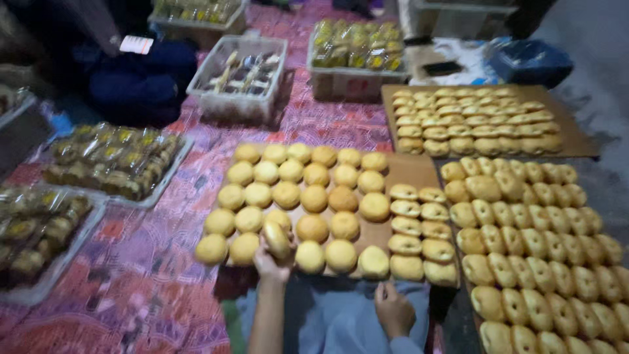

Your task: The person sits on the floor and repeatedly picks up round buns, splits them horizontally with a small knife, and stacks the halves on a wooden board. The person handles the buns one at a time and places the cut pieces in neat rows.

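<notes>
My left hand (270, 263) is raised over the near edge of a brown cardboard sheet (413, 169) and grips one round golden bun (276, 238), tilted on its side. Several round buns (314, 196) lie in rows on that sheet, with flatter oval buns (419, 229) in two columns on its right part. My right hand (392, 309) rests low near my lap on blue-grey cloth (334, 318), fingers curled, just below the sheet's near edge. Whether it holds anything is hidden.
More buns cover sheets at the right (544, 249) and far right (478, 121). Trays of wrapped buns sit at the left (114, 160) and near left (36, 229). Clear plastic crates (239, 75) and a box of wrapped buns (354, 49) stand behind, on a pink patterned mat (144, 288).
</notes>
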